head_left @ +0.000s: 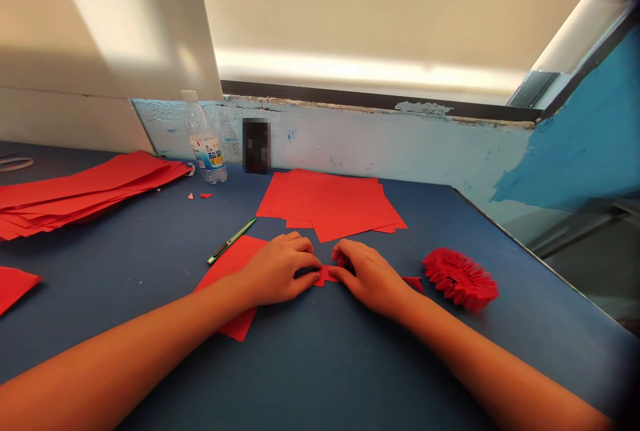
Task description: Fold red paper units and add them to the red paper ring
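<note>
At bench ctr, my L hand (280,270) and R hand (367,278) sit close together, both curled w/ fingers bent down, neither spread. Held between them is a small folded red paper piece (326,276), located directly in front of me. Fingertips of both hands press on it from opposite sides, pinching it down toward the tabletop. Fold count: cannot tell, as hands hide most of the piece.

Under L hand lies a square red paper sheet (233,259), set diamond-wise, partly covered by hand and wrist. Just past its upper-left edge, a slim green-and-black craft knife (231,241) lies diagonally, not touching L hand.

R of R hand: a small red paper scrap (414,282), then just beside it a fan-shaped pleated red paper rosette (460,279).

Beyond both hands is a loose pile of flat red paper squares (325,204). Far L: a long overlapping stack of red paper sheets (75,191), w/ two tiny red paper scraps (197,196) near its end. A clear plastic bottle w/ blue-and-orange label (205,154) stands upright by the wall. One more red paper sheet (15,288) sits at L edge of view.

All of this rests on a dark blue tabletop (125,264), backed by a chipped pale-blue painted wall (350,144).
</note>
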`<state>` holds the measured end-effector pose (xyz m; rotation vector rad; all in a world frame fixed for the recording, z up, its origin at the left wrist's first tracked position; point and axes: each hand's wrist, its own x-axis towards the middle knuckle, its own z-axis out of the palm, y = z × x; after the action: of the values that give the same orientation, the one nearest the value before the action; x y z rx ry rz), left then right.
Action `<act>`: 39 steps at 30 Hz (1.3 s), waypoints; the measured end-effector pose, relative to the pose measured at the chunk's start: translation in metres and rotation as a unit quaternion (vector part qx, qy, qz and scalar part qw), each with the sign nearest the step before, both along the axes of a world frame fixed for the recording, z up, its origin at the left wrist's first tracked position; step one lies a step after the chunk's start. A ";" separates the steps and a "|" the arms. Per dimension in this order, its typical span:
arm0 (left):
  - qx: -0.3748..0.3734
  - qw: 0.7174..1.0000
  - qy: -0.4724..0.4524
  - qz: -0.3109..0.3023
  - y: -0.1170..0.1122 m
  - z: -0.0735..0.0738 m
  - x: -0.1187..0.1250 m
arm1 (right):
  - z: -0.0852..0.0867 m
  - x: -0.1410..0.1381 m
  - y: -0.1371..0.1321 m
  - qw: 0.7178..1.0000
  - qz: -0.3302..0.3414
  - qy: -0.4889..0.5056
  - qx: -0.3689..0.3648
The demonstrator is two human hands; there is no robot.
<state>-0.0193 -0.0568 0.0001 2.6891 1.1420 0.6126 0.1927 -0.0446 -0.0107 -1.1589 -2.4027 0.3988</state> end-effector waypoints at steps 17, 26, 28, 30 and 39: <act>0.082 0.995 0.061 -0.018 0.000 -0.009 0.002 | 0.011 -0.010 -0.009 0.986 -0.110 0.007 -0.126; 0.079 0.994 0.070 0.035 -0.008 -0.011 0.011 | 0.002 -0.022 -0.008 0.975 -0.184 0.069 -0.100; 0.082 0.993 0.081 0.034 -0.009 -0.009 0.012 | -0.001 -0.024 -0.009 0.974 -0.194 0.073 -0.088; 0.085 0.992 0.092 0.031 -0.009 -0.008 0.013 | -0.002 -0.026 -0.010 0.973 -0.205 0.074 -0.080; 0.088 0.989 0.118 0.027 -0.010 -0.004 0.014 | -0.006 -0.024 -0.011 0.972 -0.202 0.091 -0.073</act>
<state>-0.0049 -0.0666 -0.0038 2.9538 1.2761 0.4298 0.1686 -0.0561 -0.0162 -1.5631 -1.9449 0.5251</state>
